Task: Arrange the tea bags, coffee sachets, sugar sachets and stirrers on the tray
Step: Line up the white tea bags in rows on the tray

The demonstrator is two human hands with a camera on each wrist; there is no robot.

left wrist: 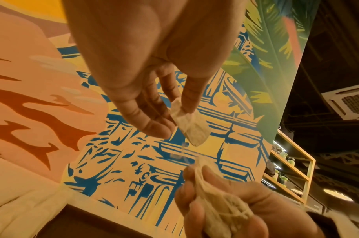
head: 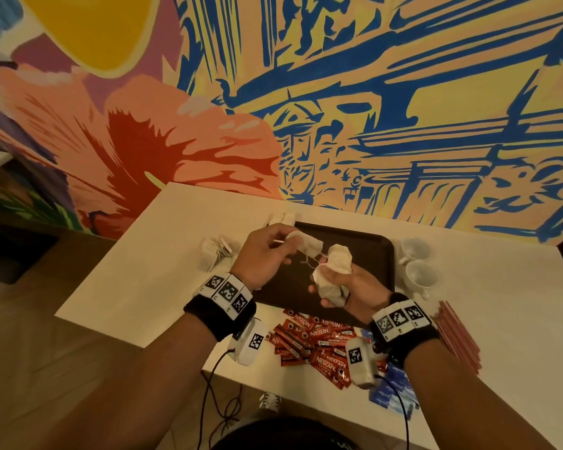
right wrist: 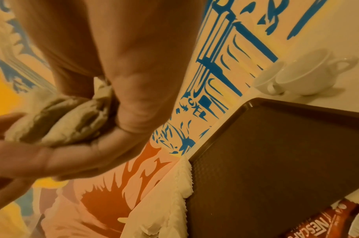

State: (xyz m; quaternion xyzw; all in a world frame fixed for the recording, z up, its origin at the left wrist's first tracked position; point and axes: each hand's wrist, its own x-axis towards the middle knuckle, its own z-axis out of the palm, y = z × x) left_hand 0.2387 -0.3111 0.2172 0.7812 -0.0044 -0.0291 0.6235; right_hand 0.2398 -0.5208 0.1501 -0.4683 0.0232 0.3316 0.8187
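Both hands hover over the dark brown tray (head: pixel 371 251). My left hand (head: pixel 267 254) pinches one tea bag (head: pixel 309 243) between thumb and fingertips; the same tea bag (left wrist: pixel 191 127) dangles in the left wrist view. My right hand (head: pixel 348 287) grips a bunch of tea bags (head: pixel 333 271), seen as a bundle (right wrist: pixel 60 122) in the right wrist view. Thin strings tangle between the two. Red coffee sachets (head: pixel 316 342) lie in a heap at the front edge. Blue sachets (head: pixel 392 389) sit partly under my right wrist. Pink stirrers (head: pixel 457 332) lie at the right.
Two white cups (head: pixel 416 264) stand right of the tray. More loose tea bags (head: pixel 215 251) lie left of the tray, and a few white sachets (head: pixel 281 219) at its far left corner. The white table (head: pixel 143 271) ends near my body; a painted wall rises behind.
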